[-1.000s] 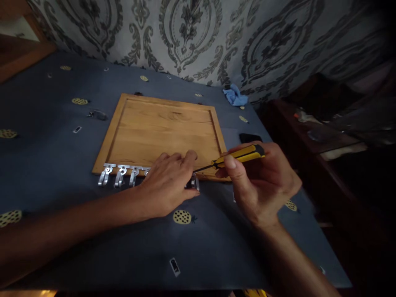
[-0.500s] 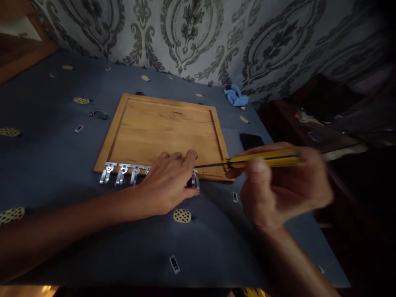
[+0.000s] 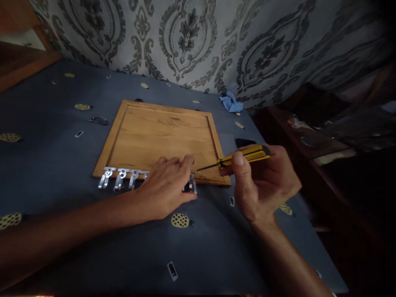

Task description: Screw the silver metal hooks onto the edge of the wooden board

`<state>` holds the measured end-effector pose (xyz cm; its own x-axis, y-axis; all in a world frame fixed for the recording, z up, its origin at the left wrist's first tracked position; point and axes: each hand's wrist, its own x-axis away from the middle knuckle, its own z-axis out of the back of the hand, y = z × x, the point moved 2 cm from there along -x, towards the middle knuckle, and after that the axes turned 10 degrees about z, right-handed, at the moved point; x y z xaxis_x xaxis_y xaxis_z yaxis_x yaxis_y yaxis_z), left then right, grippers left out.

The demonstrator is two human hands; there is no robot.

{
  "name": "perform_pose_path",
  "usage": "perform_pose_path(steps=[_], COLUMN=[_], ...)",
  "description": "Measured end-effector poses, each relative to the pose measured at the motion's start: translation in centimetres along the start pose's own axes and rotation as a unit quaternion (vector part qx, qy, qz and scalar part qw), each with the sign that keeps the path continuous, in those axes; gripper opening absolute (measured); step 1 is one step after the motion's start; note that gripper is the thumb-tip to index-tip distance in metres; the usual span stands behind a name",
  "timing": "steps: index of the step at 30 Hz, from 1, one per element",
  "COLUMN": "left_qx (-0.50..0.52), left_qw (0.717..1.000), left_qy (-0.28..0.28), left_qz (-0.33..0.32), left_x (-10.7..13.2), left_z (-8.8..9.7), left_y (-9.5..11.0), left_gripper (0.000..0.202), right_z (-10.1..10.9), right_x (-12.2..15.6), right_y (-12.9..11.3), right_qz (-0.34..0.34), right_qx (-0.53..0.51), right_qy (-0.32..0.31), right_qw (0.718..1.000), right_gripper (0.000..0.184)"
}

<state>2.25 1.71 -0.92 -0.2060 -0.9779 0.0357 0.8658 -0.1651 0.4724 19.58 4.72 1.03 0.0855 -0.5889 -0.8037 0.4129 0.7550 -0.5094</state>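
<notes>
Yellow-and-black screwdriver: head view, gripped in closed right hand, tip over near right edge of square pale wooden board on blue-clothed table.
Left hand: flat, open, holding nothing, pressing silver metal hook rail.
Change: screwdriver pulled back from farther right, tip angled down toward rail's end again.

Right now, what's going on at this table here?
A person works at a square wooden board lying on a blue patterned tablecloth. The left hand rests over a row of silver metal hooks along the board's near edge. The right hand holds a yellow-and-black screwdriver, its tip pointing toward the left fingertips, just short of them.
</notes>
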Motion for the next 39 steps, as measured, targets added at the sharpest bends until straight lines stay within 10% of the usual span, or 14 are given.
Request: perform_pose_path(steps=[39], left_qx=[-0.021], left_qw=[0.999], left_qy=[-0.031], left_qz=[0.022], left_x=[0.0], left_z=[0.5], left_y=[0.4], left_gripper=[0.052], right_z=[-0.6], right_x=[0.9], right_y=[-0.4], right_qz=[-0.006], right_qx=[-0.017], right_qy=[-0.038], right_qw=[0.999], right_gripper=[0.007])
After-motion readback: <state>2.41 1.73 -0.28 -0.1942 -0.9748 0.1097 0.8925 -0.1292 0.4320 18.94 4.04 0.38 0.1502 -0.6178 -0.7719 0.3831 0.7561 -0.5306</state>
